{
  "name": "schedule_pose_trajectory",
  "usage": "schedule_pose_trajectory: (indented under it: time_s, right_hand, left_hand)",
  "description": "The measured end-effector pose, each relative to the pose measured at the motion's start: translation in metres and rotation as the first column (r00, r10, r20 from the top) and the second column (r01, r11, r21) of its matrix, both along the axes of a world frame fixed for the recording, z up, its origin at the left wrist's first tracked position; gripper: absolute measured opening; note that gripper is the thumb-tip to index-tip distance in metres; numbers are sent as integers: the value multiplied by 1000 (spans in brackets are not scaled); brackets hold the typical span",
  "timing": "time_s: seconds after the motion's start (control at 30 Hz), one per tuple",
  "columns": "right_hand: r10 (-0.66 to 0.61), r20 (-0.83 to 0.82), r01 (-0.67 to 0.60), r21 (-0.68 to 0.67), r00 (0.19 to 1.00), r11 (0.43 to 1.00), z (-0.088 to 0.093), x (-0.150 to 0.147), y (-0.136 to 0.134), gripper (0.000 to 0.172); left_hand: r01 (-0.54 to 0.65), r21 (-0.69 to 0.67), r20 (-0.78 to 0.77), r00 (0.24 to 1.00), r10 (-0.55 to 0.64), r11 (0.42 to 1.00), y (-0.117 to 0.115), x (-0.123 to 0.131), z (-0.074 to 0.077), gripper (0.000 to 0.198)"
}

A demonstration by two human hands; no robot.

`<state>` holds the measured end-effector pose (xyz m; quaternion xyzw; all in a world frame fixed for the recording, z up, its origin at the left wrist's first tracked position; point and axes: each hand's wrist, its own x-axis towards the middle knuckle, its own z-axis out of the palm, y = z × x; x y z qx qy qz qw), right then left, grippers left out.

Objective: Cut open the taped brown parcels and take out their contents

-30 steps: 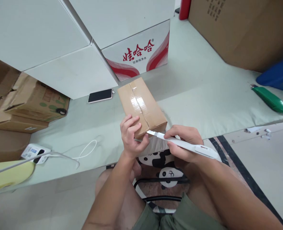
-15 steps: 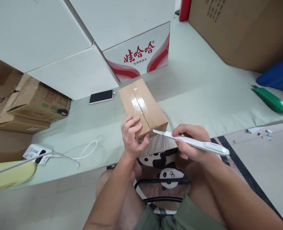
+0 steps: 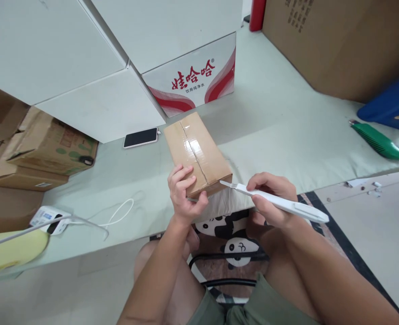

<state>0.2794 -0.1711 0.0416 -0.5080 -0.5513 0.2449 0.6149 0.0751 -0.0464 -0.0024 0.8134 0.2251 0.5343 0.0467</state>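
Note:
A small brown cardboard box rests on the pale green cloth, its top seam covered by clear tape. My left hand grips its near left corner, fingers on the top and thumb on the front side. In my right hand is a white utility knife, held between thumb and fingers. Its blade points left, with the tip at the box's near edge, right of the seam; whether it touches the cardboard I cannot tell.
A phone lies left of the box. White cartons stand behind it. On the right are a green serrated tool, a blue container and a large carton. A white cable and power strip lie left.
The knife and my right hand have shifted slightly right, away from the seam. My left hand keeps its hold on the box. The whole view has moved a little.

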Motion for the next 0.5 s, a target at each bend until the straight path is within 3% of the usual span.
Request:
schedule_pose_trajectory:
  time_s: [0.33, 0.5]
  right_hand:
    - [71, -15, -71, 20, 997, 997, -8, -6, 1, 7]
    - [7, -115, -1, 56, 993, 998, -14, -4, 1, 20]
  left_hand:
    - [-11, -9, -7, 1000, 11, 1000, 0, -1, -2, 33]
    - [-5, -38, 11, 1000, 6, 999, -1, -1, -2, 29]
